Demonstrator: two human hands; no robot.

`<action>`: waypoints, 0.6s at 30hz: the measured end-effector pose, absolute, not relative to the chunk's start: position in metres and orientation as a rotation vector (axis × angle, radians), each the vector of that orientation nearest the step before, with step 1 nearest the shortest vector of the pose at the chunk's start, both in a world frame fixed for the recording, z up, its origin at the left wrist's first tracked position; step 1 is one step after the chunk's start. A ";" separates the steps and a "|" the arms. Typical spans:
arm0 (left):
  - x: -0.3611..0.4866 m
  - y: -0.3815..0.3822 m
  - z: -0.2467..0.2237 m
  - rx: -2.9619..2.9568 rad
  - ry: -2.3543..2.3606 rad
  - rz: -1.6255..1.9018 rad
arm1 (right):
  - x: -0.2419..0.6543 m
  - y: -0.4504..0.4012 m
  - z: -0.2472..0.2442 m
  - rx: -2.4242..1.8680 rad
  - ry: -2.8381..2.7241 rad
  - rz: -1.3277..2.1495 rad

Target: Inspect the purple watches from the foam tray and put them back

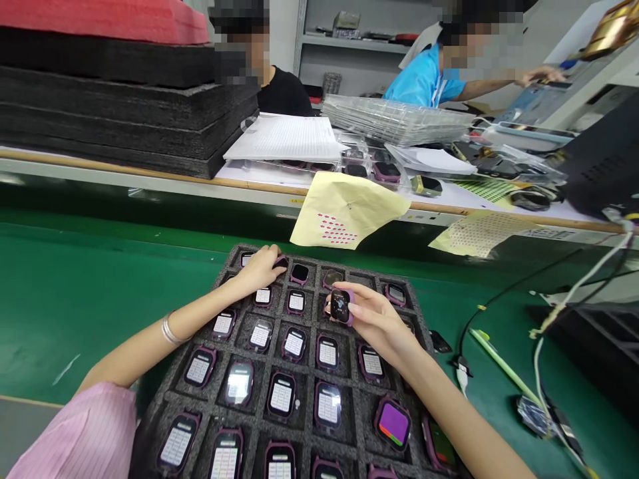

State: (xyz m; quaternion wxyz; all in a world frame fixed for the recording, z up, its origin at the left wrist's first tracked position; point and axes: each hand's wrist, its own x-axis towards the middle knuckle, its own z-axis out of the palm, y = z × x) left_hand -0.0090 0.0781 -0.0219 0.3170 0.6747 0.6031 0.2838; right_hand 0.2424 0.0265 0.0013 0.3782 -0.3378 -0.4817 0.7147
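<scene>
A black foam tray (pixel 309 416) divided into compartments lies in front of me, with purple-cased smartwatches in most of them. Many screens glow with a white grid; one watch (pixel 393 423) shows purple and coloured stripes. Between the fingers and thumb of my right hand (pixel 372 313) is a smartwatch (pixel 340 306), raised over the tray, its dark screen lit with a small picture. My left hand (pixel 262 266) reaches to the far left rows, its fingertips closed about a dark-screened smartwatch (pixel 281 263) at its compartment. The fingers partly cover that watch.
Black foam sheets (pixel 110 106) are stacked on the shelf (pixel 239 189) beyond the green table (pixel 74 286). Papers (pixel 287 136) and clear plastic trays (pixel 394 120) also lie there. Yellow sheets (pixel 344 209) hang from its edge. Cables (pixel 466 339) and a green pen (pixel 504 366) lie right. Two people work opposite.
</scene>
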 end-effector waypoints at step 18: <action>0.009 0.021 -0.005 1.517 1.078 0.955 | 0.241 0.029 -0.001 -0.885 -1.219 1.859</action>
